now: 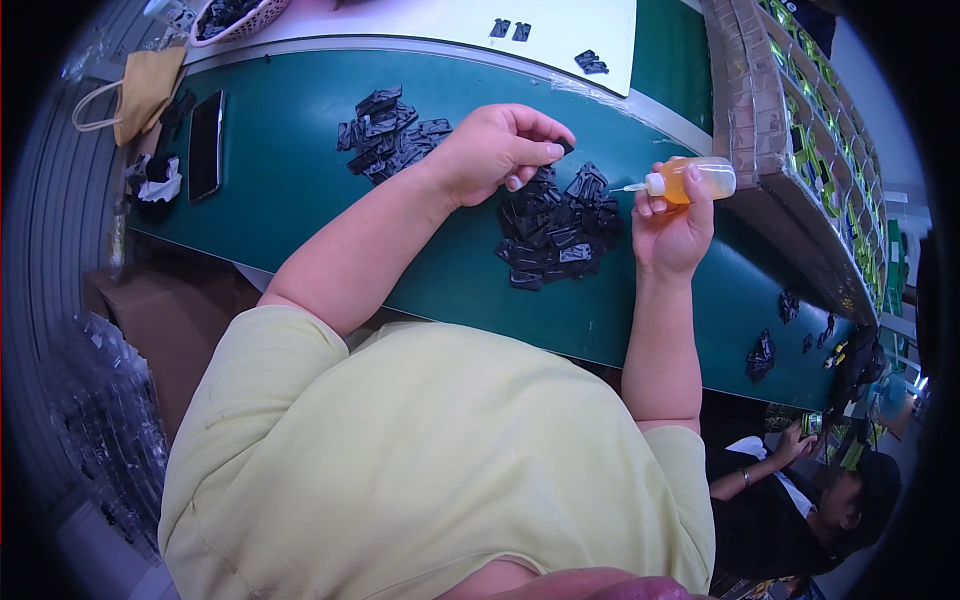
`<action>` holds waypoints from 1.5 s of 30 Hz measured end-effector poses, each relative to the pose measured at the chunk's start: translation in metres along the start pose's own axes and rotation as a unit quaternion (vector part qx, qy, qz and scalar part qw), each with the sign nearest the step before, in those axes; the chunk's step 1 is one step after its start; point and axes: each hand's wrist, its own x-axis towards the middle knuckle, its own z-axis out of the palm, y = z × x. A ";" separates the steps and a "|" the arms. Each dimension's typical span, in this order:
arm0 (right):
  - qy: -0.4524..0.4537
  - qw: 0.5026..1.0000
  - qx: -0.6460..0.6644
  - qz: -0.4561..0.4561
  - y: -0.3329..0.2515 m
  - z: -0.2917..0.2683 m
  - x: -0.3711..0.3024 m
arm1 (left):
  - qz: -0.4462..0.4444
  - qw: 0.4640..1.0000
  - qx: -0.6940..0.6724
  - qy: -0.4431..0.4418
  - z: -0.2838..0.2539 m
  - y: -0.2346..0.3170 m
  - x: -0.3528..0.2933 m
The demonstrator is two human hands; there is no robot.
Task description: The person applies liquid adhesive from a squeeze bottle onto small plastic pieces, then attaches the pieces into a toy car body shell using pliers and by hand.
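Most of the small black part (565, 147) is hidden by the left hand (495, 150), whose thumb and forefinger are pinched together on it; its shape can't be made out. The right hand (672, 228) is curled around a clear squeeze bottle (717, 179) of orange liquid, fingers partly covering it, the thin nozzle pointing left over the edge of the central heap (553, 240). The pieces there overlap too much to count, as do those in the left heap (385, 138), partly behind the wrist. A pink basket (262, 22) of dark pieces is cut off at the top.

There are two heaps near the hands, one bottle, one dark phone (206, 146) and one tan pouch-like item (140, 95) with a pale loop. On the white board (420, 18), two pieces lie side by side, and a small overlapping group sits farther right.

The tabletop (270, 130) is smooth and green. A cardboard-edged rack (738, 95) stands at its right; a co-worker (765, 520) in dark clothing is at lower right.
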 end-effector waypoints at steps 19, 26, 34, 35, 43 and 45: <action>-0.073 0.964 -0.162 -0.196 0.020 0.019 -0.011 | 0.001 0.999 0.040 -0.027 0.017 -0.011 -0.011; -0.081 0.953 -0.194 -0.219 0.021 0.021 -0.013 | 0.006 0.998 0.053 -0.030 0.017 -0.015 -0.009; -0.072 0.954 -0.203 -0.210 0.022 0.020 -0.012 | 0.010 0.997 0.070 -0.024 0.017 -0.013 -0.009; -0.071 0.954 -0.204 -0.209 0.021 0.019 -0.011 | 0.011 0.997 0.074 -0.024 0.018 -0.012 -0.009; -0.092 0.951 -0.210 -0.208 0.022 0.017 -0.010 | 0.013 0.996 0.085 -0.025 0.018 -0.012 -0.009; -0.090 0.951 -0.210 -0.206 0.022 0.016 -0.010 | 0.012 0.996 0.089 -0.024 0.019 -0.012 -0.009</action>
